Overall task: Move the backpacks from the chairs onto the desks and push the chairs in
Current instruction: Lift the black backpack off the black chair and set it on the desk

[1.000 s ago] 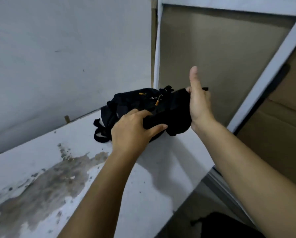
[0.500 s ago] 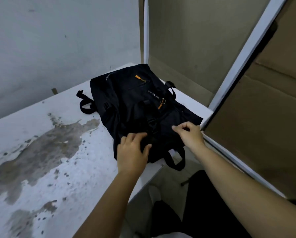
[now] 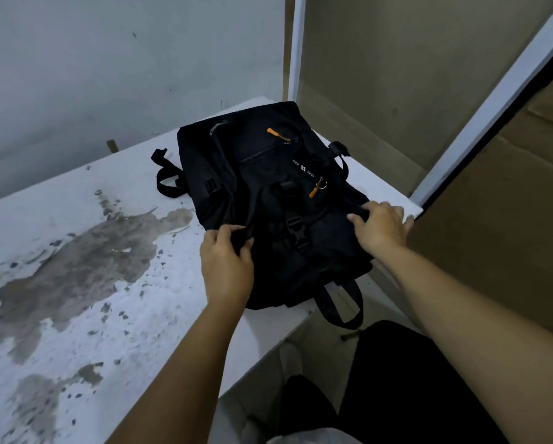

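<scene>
We see backpack (image 3: 268,193) flat on table (image 3: 76,283) | left hand (image 3: 225,267) fingers pinch its fabric | right hand (image 3: 380,229) fingers grip its side | white logo unreadable

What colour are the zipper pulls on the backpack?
Orange, on the black backpack; seen in the head view.

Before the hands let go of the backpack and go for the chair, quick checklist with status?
1. Backpack on the desk, off the chair: ok.
2. Lying flat, front up: ok.
3. Fully on the desk: not ok, bottom loop strap hangs over the front edge.
4. Left hand free: not ok, pinching fabric.
5. Right hand free: cannot tell, fingers rest on the bag.
6. Chair position: cannot tell, out of view.
</scene>
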